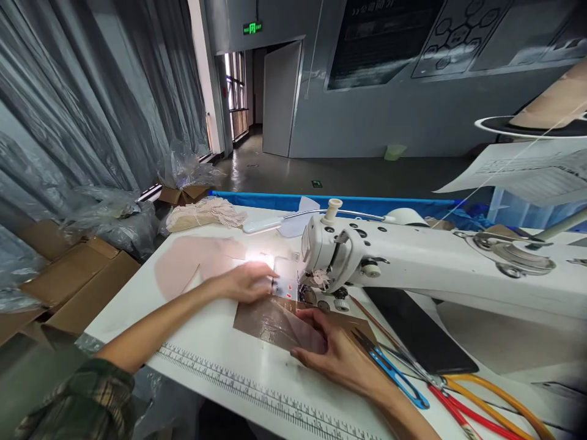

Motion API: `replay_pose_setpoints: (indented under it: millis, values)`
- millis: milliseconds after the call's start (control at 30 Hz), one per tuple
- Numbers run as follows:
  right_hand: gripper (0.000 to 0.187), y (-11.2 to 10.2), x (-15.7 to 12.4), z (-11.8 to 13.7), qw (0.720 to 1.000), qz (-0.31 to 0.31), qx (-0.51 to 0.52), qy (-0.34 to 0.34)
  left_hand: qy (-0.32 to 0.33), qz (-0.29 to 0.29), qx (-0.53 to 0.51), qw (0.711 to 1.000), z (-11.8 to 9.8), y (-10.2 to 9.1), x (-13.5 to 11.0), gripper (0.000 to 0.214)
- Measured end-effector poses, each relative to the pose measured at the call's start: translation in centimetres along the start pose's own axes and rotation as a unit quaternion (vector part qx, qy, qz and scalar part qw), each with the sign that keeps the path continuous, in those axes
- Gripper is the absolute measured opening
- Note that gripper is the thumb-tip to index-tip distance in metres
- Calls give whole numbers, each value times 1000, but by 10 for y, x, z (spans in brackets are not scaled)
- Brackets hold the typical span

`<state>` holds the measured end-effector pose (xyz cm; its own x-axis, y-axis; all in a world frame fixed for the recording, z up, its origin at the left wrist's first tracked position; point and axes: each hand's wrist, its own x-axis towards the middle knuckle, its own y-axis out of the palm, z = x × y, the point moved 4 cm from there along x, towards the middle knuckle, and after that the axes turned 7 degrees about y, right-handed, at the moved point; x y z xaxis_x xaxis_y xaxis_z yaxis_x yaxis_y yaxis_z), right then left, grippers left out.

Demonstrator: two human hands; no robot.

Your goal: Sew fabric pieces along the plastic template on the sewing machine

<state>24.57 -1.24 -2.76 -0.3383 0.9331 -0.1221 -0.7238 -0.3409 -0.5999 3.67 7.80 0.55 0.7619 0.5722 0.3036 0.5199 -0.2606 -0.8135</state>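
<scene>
A white sewing machine (389, 250) stands with its needle area between my two hands. My left hand (250, 282) is left of the needle, its fingers together and bent toward the bright lit spot. Whatever lies under those fingertips is hidden by glare and the hand. Pale pink fabric (178, 263) spreads over the table behind my left wrist. In front of the needle, my right hand (332, 348) curls its thumb and index finger around a small pinkish fabric piece (312, 335). That piece lies over a shiny brown plate (257, 324).
Blue thread snips (398, 373) and scissors with orange and red handles (490, 397) lie beside my right forearm, near a black phone (417, 330). A printed ruler (257, 394) runs along the table's front edge. Corded bundles (206, 214) sit at the back; cardboard boxes (87, 281) stand left.
</scene>
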Motion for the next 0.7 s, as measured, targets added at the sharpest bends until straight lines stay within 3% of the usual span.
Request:
replay_pose_setpoints:
  millis: [67,133,267,367,467,567,633,700]
  values:
    - [41,1,1,4,1000,-20,16,4,48,33,4,998,-20,17,-10,34]
    - [35,3,4,3,997,-14,63,30,47,28,-16,998,-28,25,-14,18]
    - [47,5,6,-4,965,59,228,119,-53,5,-199,979,-23,25,-17,20]
    - [49,-5,2,-5,946,65,279,148,-139,-9,-283,949,-14,25,-20,28]
    - [46,-18,-1,-6,957,31,246,152,-167,-28,-286,943,-12,24,-24,33]
    - [47,-29,-2,-10,975,-26,171,139,-156,-5,-233,960,-18,21,-25,33]
    - [46,-37,-2,-12,986,-97,80,110,-140,28,-186,972,-22,17,-26,36]
    - [43,-43,-3,-10,978,-195,-17,77,-126,51,-131,982,-25,12,-27,39]
